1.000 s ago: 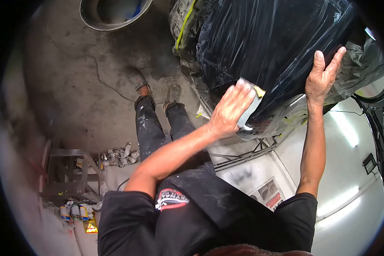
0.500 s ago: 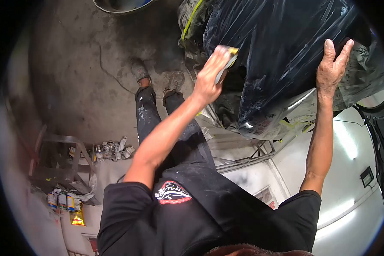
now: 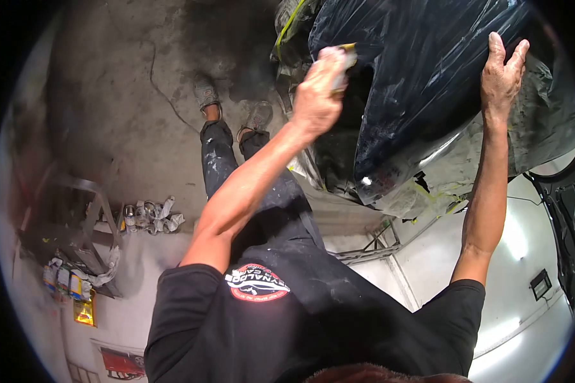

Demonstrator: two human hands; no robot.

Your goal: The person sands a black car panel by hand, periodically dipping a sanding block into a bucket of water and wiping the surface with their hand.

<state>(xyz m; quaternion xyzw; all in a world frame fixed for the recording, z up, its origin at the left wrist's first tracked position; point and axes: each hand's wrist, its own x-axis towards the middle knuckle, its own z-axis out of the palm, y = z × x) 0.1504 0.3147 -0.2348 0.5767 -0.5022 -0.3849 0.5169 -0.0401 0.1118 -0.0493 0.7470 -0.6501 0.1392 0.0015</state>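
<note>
My left hand [image 3: 317, 105] is wrapped round a small sanding pad [image 3: 350, 56] with a yellow edge and a pale side, blurred by motion. It is over the left edge of a dark, glossy car panel [image 3: 421, 76] streaked with whitish residue. Toward the panel's right side, my right hand [image 3: 501, 86] is open, its fingers apart and pointing away from me, with nothing in its grip. Pale dust coats its fingers. Crumpled masking plastic [image 3: 421, 195] surrounds the panel, with bits of yellow-green tape on it.
A dark cable [image 3: 163, 96] runs over the stained concrete floor [image 3: 128, 127] left of my shoes. Behind it stand a metal stand [image 3: 96, 191], several cans and crumpled rags [image 3: 153, 216], and bottles [image 3: 64, 277]. A wall lamp [image 3: 540, 285] and black frame parts [image 3: 559, 223] are at right.
My left hand has moved forward with the sanding pad, which is now turned differently in the grip. My right hand has shifted slightly forward, still open. The whole view has tilted a little.
</note>
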